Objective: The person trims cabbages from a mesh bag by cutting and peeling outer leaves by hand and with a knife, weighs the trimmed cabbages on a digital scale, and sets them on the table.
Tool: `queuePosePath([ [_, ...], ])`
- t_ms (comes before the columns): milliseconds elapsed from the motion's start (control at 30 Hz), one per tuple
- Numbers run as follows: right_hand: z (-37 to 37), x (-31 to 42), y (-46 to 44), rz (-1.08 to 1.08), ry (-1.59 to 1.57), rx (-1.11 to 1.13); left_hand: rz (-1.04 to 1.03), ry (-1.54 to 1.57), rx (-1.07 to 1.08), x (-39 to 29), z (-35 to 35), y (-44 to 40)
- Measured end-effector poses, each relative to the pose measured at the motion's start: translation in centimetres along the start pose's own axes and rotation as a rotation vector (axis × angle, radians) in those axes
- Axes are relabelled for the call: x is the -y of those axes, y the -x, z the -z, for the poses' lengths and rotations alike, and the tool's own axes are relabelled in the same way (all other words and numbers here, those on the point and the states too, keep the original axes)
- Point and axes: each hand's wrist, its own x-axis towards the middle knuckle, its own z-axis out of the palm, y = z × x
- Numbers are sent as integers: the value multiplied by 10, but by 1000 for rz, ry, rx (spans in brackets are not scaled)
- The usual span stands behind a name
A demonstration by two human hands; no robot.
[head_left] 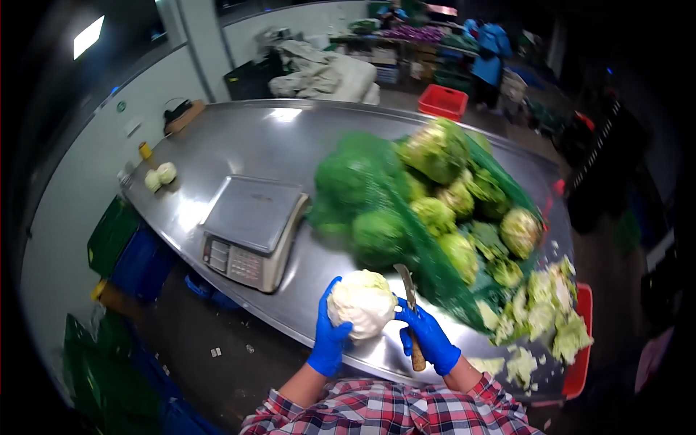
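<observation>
A pale, trimmed cabbage (pixel 360 303) is held just above the near edge of the steel table (pixel 279 138). My left hand (pixel 330 337), in a blue glove, wraps round its left side. In my right hand (pixel 431 339), gloved the same way, is a knife (pixel 410 297) with a wooden handle and its blade pointing away from me. The fingertips of that hand come close to the cabbage's right side; whether they touch it I cannot tell. Beyond my hands lies a green mesh sack (pixel 370 177), opened on the right, with several leafy cabbages (pixel 436 150) in it.
Left of the sack stands a weighing scale (pixel 254 225). Loose leaf trimmings (pixel 540 312) cover the table's right end, with a red crate (pixel 580 348) below. Two small pale cabbages (pixel 161 175) sit at the far left. People in blue (pixel 491 54) are in the background.
</observation>
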Motion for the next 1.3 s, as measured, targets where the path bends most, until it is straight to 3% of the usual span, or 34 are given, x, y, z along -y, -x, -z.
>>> queuePosePath([
  [67, -24, 3, -25, 16, 71, 119, -23, -22, -90, -12, 58, -37],
  [133, -42, -6, -39, -40, 84, 130, -191, -393, -165, -47, 100, -86],
  [267, -64, -29, -48, -152, 233, 61, -318, -1024, -275, -88, 185, -176],
  [300, -63, -35, -53, -231, 202, 47, -289, -1255, -276, -101, 197, -193],
  [400, -65, -46, -56, -245, 185, 46, 58, -1709, -294, -125, 194, -213],
  [433, -67, -44, -56, -243, 153, 35, 132, -1742, -242, -123, 202, -218],
  [533, -63, -45, -61, -276, 140, 3, -132, -1684, -320, -106, 207, -211],
  [567, -64, -44, -61, -272, 131, -18, -437, -1612, -357, -104, 198, -201],
  [633, -66, -41, -61, -289, 159, -47, -665, -1438, -288, -89, 175, -173],
  [867, -55, -52, -60, -322, 128, -37, -276, -1168, 156, 20, 149, -46],
  [1000, -45, -71, -63, -350, 47, -58, -397, -1312, 259, 3, 155, -54],
  [1067, -51, -70, -65, -371, 1, -59, -474, -1361, 235, -26, 162, -85],
  [1133, -74, -50, -69, -394, -53, -47, -509, -1628, 30, -70, 160, -123],
  [1167, -81, -56, -78, -473, -277, -27, -383, -1715, -59, -85, 163, -147],
  [1200, -85, -56, -73, -464, -157, -153, -252, -1792, -153, -96, 166, -164],
  [1267, -63, -79, -77, -550, -778, 113, -238, -1883, -175, -81, 202, -201],
  [1300, -65, -83, -78, -492, -569, -1, -437, -1787, -220, -70, 227, -220],
])
